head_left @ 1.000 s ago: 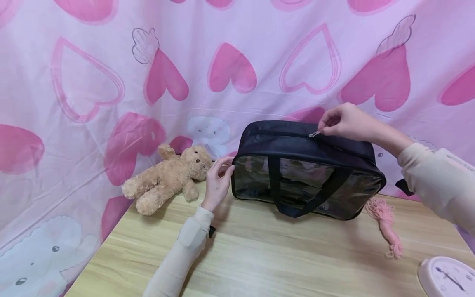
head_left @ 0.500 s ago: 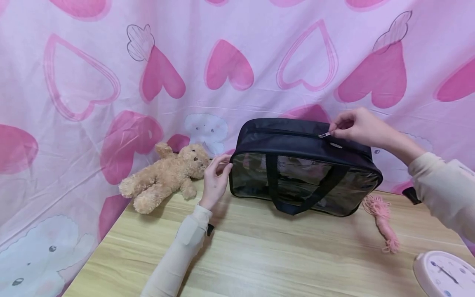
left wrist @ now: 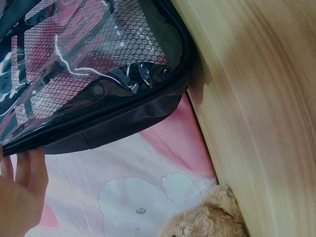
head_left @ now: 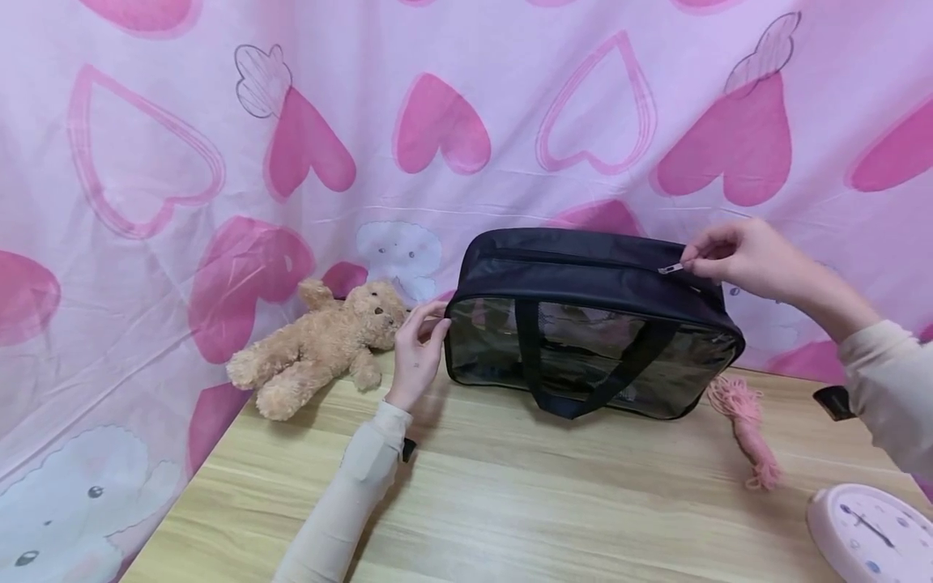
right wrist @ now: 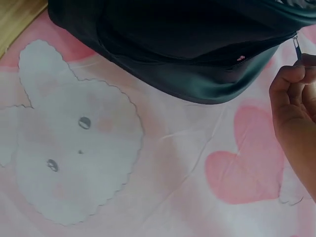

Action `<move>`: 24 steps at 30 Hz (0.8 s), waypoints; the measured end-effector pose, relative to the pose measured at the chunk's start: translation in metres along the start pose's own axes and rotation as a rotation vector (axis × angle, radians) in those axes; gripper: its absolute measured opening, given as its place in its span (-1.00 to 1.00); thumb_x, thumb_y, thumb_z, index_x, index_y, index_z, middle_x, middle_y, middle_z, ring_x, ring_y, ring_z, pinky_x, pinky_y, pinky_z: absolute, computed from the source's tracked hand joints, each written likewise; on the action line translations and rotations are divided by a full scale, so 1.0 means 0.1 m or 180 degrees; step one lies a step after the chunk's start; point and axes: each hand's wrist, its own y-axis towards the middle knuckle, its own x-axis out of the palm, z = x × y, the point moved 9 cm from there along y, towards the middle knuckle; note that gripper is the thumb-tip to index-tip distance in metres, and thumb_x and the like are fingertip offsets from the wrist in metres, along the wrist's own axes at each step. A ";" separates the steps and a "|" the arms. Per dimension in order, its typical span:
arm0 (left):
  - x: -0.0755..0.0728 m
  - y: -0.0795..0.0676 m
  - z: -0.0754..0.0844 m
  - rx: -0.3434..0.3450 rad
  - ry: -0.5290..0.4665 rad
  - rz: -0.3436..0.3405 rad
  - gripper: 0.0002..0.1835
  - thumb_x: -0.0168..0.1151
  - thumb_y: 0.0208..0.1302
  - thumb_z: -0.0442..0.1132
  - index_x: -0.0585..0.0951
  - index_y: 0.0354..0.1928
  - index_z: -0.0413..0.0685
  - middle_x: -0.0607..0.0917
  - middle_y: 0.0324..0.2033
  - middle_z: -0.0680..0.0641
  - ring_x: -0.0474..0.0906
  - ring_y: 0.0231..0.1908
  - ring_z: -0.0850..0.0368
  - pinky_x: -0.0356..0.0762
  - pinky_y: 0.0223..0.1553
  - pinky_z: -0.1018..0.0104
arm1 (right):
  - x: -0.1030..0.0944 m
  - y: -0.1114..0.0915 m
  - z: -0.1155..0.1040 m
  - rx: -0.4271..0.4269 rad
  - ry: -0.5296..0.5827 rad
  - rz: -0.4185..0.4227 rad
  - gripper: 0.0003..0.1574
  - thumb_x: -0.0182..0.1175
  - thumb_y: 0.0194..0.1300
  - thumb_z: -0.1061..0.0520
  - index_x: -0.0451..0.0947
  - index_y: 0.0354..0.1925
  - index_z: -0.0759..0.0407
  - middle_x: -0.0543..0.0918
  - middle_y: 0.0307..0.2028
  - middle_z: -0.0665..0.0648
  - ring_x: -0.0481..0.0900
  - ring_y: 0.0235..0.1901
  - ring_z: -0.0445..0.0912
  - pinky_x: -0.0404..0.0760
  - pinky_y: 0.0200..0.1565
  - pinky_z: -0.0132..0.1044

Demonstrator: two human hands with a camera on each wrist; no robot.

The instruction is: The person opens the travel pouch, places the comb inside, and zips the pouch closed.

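Observation:
A black bag (head_left: pixel 568 279) with clear front panels and a hanging strap handle (head_left: pixel 532 356) stands upright at the back of the table. My right hand (head_left: pixel 754 255) pinches its metal zip pull (head_left: pixel 670 268) on the top, right of the middle. In the right wrist view, a gap in the zip lies on one side of the zip pull (right wrist: pixel 297 48), with something small and pink (right wrist: pixel 241 58) showing in it. My left hand (head_left: pixel 417 360) holds the bag's left edge, thumb in front. The left wrist view shows its fingers (left wrist: pixel 32 170) against the bag's side; the thumb is mostly hidden.
A tan teddy bear (head_left: pixel 328 340) lies left of the bag, close to my left hand. Pink yarn (head_left: pixel 743 429) lies by the bag's right end. A round white clock (head_left: pixel 875 534) sits at the near right. Behind the table (head_left: pixel 510 494) hangs a heart-print curtain (head_left: pixel 503 65).
My right hand has drawn the zip pull rightward along the top of the bag. The left hand keeps its place at the bag's left edge. The head view has shifted slightly.

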 end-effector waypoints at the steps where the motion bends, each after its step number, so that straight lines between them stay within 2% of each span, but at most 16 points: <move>1: 0.00 0.00 0.00 0.0006 -0.0001 0.0003 -0.75 0.15 0.16 -0.66 0.53 -0.09 -0.51 0.59 -0.24 -0.37 0.62 -0.33 -0.31 0.58 -0.27 0.27 | 0.00 -0.02 0.03 0.0013 0.0035 0.0008 -0.93 0.30 0.13 0.28 0.64 -0.34 0.26 0.65 -0.53 0.03 0.49 -0.59 -0.24 0.44 -0.58 -0.41; 5: 0.00 0.00 -0.02 0.0010 -0.0018 0.0005 -0.75 0.15 0.16 -0.66 0.53 -0.08 -0.51 0.59 -0.24 -0.37 0.62 -0.32 -0.31 0.58 -0.26 0.27 | 0.00 -0.10 0.18 0.0120 0.0169 0.0047 -0.93 0.29 0.16 0.28 0.63 -0.34 0.30 0.65 -0.54 0.04 0.51 -0.58 -0.24 0.47 -0.54 -0.45; 10: 0.01 0.00 -0.02 0.0009 -0.0030 0.0011 -0.75 0.15 0.17 -0.65 0.53 -0.08 -0.54 0.58 -0.24 -0.38 0.62 -0.32 -0.33 0.57 -0.26 0.31 | -0.01 -0.19 0.36 0.0215 0.0124 0.0084 -0.93 0.29 0.18 0.27 0.64 -0.32 0.29 0.65 -0.52 0.03 0.53 -0.54 -0.26 0.44 -0.47 -0.51; 14: 0.00 0.00 -0.01 0.0022 -0.0002 0.0058 -0.75 0.15 0.16 -0.66 0.52 -0.09 -0.55 0.58 -0.25 -0.38 0.61 -0.35 -0.33 0.59 -0.27 0.23 | -0.01 -0.24 0.44 0.0183 0.0208 0.0175 -0.98 0.27 0.17 0.32 0.64 -0.36 0.29 0.62 -0.57 0.05 0.49 -0.59 -0.23 0.41 -0.51 -0.48; 18: 0.00 0.00 0.00 0.0025 0.0015 0.0088 -0.76 0.16 0.15 -0.67 0.52 -0.10 -0.56 0.58 -0.26 -0.39 0.61 -0.36 -0.34 0.59 -0.27 0.17 | -0.02 -0.32 0.54 0.0225 0.0332 0.0259 -0.96 0.25 0.18 0.35 0.64 -0.38 0.27 0.60 -0.61 -0.02 0.47 -0.62 -0.23 0.40 -0.54 -0.46; 24: 0.02 -0.01 0.00 0.0019 0.0016 0.0076 -0.76 0.16 0.14 -0.67 0.52 -0.11 -0.57 0.58 -0.27 -0.39 0.61 -0.36 -0.33 0.59 -0.28 0.19 | -0.08 -0.51 0.75 0.0329 0.0405 0.0355 -0.93 0.27 0.16 0.35 0.66 -0.37 0.22 0.59 -0.63 -0.03 0.46 -0.61 -0.25 0.37 -0.55 -0.46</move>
